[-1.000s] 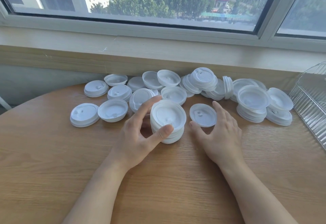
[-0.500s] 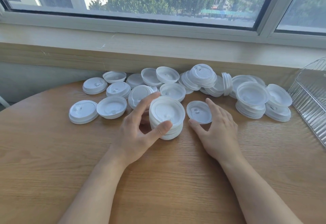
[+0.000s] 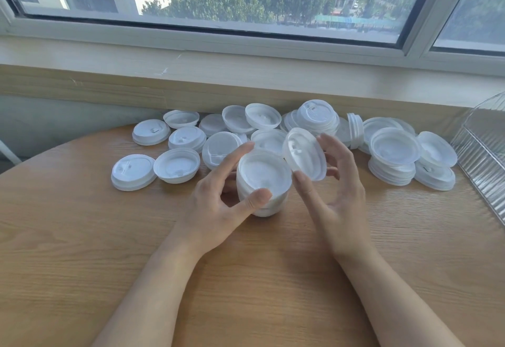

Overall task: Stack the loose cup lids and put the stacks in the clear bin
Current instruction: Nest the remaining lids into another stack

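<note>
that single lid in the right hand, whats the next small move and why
Probably tip the single lid level and seat it on the stack that the left hand grips. The right hand holds it tilted, just right of the stack's open top, and the clear bin waits at the right edge.

On the round wooden desk (image 3: 82, 237), the left hand (image 3: 218, 210) grips a short stack of white plastic cup lids (image 3: 262, 182) between thumb and fingers, its base touching the wood. The right hand (image 3: 336, 190) pinches a single translucent white lid (image 3: 304, 152), tilted on edge just beside the stack's top. More loose white lids (image 3: 393, 152) lie scattered below the windowsill, and a clear ribbed plastic bin (image 3: 481, 152) stands at the right edge.
</note>
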Demonstrator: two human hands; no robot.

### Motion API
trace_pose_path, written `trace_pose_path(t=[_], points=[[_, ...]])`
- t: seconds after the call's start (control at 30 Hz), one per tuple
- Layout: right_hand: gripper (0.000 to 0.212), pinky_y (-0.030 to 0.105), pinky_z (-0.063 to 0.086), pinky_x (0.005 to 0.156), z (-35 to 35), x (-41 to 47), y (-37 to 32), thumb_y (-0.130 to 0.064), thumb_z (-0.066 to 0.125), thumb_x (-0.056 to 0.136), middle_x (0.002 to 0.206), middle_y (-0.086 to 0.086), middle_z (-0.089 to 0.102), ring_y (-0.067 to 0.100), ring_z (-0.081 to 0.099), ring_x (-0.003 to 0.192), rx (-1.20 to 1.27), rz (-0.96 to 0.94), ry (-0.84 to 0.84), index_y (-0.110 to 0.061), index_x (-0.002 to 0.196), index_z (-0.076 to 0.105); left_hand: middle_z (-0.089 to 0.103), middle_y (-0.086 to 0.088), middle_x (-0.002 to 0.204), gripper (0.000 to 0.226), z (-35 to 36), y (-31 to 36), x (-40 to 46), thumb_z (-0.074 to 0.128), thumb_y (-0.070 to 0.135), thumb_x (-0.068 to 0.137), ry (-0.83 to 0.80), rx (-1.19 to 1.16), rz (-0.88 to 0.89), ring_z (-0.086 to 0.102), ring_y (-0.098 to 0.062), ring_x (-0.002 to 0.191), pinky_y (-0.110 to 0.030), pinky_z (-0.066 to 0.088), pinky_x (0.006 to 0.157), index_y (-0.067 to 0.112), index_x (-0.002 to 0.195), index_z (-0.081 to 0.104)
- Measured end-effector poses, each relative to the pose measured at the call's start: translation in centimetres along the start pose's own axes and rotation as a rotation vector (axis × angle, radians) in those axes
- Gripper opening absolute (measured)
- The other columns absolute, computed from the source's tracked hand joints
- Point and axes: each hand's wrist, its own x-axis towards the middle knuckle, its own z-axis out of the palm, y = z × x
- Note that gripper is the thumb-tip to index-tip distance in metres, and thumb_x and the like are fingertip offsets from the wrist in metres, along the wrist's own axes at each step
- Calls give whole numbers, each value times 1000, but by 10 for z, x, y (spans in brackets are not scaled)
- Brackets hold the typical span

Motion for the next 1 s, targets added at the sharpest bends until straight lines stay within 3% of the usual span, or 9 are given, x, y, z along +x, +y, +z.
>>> trace_pose_path(t=[0.13, 0.27, 0.37, 0.57, 0.8, 0.87, 1.0], points=[[71, 26, 42, 107, 3, -4, -2, -49, 71, 90, 148, -10, 55, 21, 53, 137, -7, -86, -115, -19, 150, 47, 61, 31, 134, 86, 0, 1, -1, 72, 79, 69, -34, 33, -6, 57, 10, 123, -17, 45, 103, 66, 147, 38], [71, 34, 42, 111, 4, -5, -2, -49, 72, 90, 150, -10, 54, 20, 51, 139, -37, -134, -167, -20, 151, 47, 62, 29, 135, 88, 0, 2, -1, 76, 74, 71, -45, 38, -7, 57, 8, 125, -25, 48, 106, 63, 149, 38], [70, 43, 42, 112, 5, -5, -3, -44, 75, 90, 150, -10, 54, 21, 50, 140, -42, -157, -156, -20, 150, 48, 63, 28, 133, 87, 0, 3, -1, 77, 70, 73, -44, 45, -11, 56, 9, 125, -24, 47, 106, 62, 150, 37], [72, 48, 41, 114, 7, -7, -4, -46, 71, 90, 153, -10, 51, 22, 47, 144, -30, -174, -183, -19, 152, 46, 63, 38, 121, 93, 3, 11, -1, 83, 60, 71, -68, 66, 4, 57, 16, 117, -2, 41, 92, 56, 153, 38], [78, 46, 40, 116, 7, -5, -2, -49, 69, 91, 155, -7, 49, 22, 46, 144, -28, -155, -237, -19, 157, 39, 61, 25, 140, 107, 1, 4, -2, 90, 53, 68, -99, 41, 60, 55, 6, 130, -7, 40, 99, 45, 159, 35], [78, 42, 41, 115, 6, -4, -2, -51, 67, 91, 153, -8, 51, 20, 49, 142, 0, -122, -226, -20, 158, 38, 61, 27, 139, 101, -1, 3, -1, 90, 59, 71, -108, 14, 52, 55, 5, 131, -7, 40, 98, 45, 157, 39], [74, 36, 40, 117, 7, -3, -1, -53, 64, 93, 155, -11, 49, 9, 44, 146, -2, -65, -237, -21, 156, 44, 64, 21, 140, 67, -1, -3, 0, 60, 64, 91, -87, -118, 12, 57, -4, 134, -22, 45, 109, 43, 153, 47]])
